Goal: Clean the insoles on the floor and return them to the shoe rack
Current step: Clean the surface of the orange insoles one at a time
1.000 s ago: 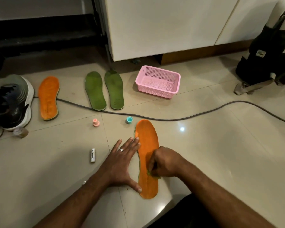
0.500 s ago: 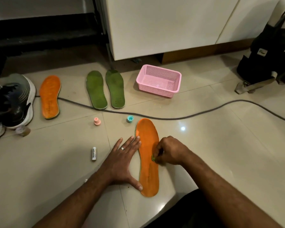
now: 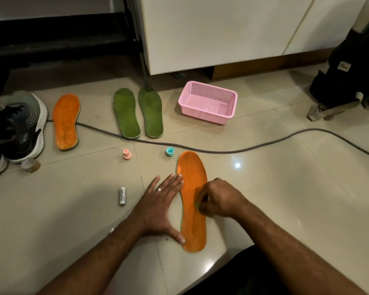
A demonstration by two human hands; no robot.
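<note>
Fingers of our right hand [image 3: 218, 198] curl around a small green thing [image 3: 197, 205], perhaps a cloth, on the orange insole [image 3: 193, 188] at lower centre. Our left hand [image 3: 161, 206] lies flat, fingers straight, bracing its edge. Green insoles [image 3: 137, 112] and a pink basket [image 3: 208, 102] sit above.

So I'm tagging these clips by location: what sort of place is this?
Probably a home, perhaps near an entryway: tiled floor, sneakers beside loose insoles, and white cabinets behind.
</note>
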